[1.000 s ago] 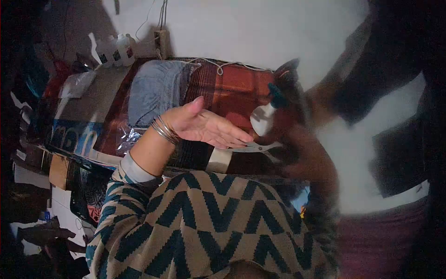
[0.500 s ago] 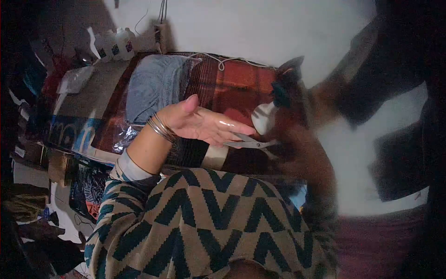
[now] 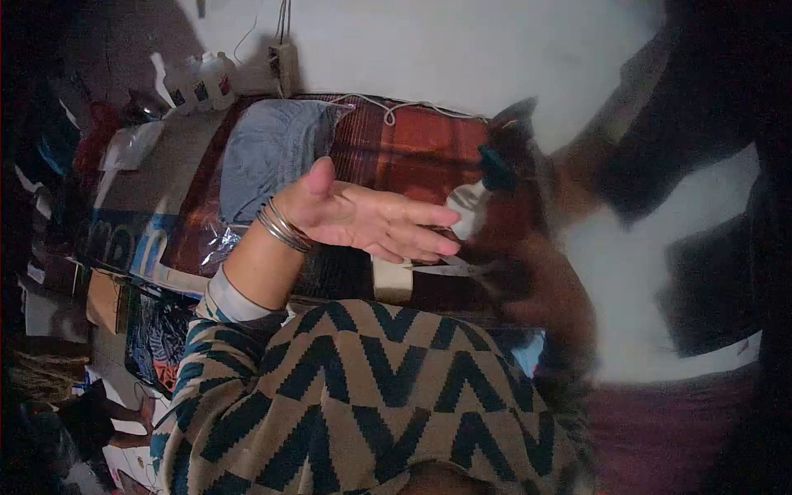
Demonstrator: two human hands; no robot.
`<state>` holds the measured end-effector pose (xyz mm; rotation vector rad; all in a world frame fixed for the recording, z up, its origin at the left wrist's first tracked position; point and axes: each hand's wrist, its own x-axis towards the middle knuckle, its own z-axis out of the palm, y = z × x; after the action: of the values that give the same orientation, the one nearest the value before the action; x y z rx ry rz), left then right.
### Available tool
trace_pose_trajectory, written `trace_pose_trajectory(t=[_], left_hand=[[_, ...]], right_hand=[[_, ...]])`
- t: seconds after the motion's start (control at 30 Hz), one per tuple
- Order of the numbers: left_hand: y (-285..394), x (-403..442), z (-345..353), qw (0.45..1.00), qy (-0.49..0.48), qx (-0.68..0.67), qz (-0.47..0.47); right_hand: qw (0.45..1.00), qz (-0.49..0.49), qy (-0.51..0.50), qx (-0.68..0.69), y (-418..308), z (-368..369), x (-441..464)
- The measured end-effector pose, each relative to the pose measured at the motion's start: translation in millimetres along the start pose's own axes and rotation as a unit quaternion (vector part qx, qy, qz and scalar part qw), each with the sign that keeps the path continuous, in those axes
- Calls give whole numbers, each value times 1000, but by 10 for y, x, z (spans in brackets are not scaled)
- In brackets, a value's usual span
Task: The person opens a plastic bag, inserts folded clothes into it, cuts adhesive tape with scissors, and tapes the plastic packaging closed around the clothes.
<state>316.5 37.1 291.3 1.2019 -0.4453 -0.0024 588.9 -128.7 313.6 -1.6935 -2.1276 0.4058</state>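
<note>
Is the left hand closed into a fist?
No, the bare left hand, silver metal bangles around its wrist, is open with fingers outstretched.

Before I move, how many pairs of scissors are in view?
1. The scissors are just below the fingertips of the left hand in the picture, handles lost in dark blur at the right. More could be hidden in the dark areas.
</note>
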Motion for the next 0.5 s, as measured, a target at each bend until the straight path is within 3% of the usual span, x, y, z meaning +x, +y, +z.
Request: trace_pose_trajectory(t=[0.07,0.2,0.5], left_hand=[[-19,25,-25,1000,-20,7,10],[-21,56,-37,997,-59,13,49],[-48,31,-10,997,-48,5,54]], right_hand=[[999,-47,19,-7,13,17,27],[999,-25,-11,18,-50,-43,25],[997,-48,-36,49,-160,-84,117]])
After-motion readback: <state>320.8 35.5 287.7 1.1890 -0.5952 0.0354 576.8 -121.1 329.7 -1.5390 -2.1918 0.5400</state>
